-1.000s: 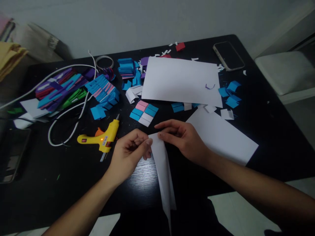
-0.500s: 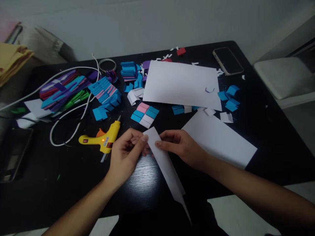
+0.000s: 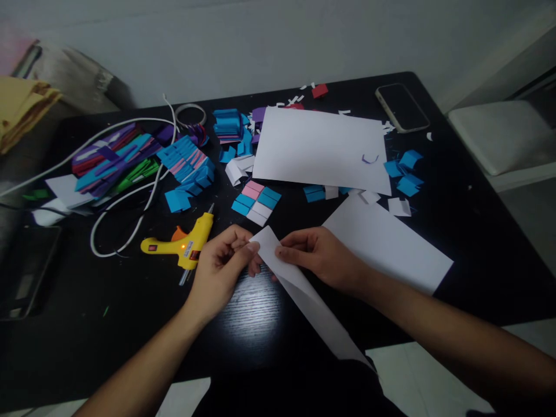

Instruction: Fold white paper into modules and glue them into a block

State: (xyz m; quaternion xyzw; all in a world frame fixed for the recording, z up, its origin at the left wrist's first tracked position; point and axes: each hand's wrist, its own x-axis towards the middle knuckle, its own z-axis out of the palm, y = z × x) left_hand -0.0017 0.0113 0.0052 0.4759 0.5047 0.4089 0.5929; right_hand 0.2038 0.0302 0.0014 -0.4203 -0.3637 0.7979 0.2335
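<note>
A long white paper strip (image 3: 304,292) slants from between my hands down toward the table's near edge. My left hand (image 3: 226,260) pinches its top left corner between thumb and fingers. On the strip's right edge, my right hand (image 3: 319,255) is closed with the thumb on the face and the fingers partly hidden behind. Just beyond the strip lies a small block of folded pink, blue and white paper pieces (image 3: 257,202). Left of my left hand rests a yellow glue gun (image 3: 185,244) with an orange light lit and a glue stick showing.
Two white sheets (image 3: 321,145) lie among folded blue and white pieces. Bundles of coloured paper strips (image 3: 117,159) and a looping white cable (image 3: 147,202) occupy the left. A phone (image 3: 402,107) lies at the far right, and a dark tray-like object (image 3: 28,272) at the left edge.
The strip's lower end has swung to the right and lies straighter toward the table edge. Both hands keep their hold near its top, almost in the same place.
</note>
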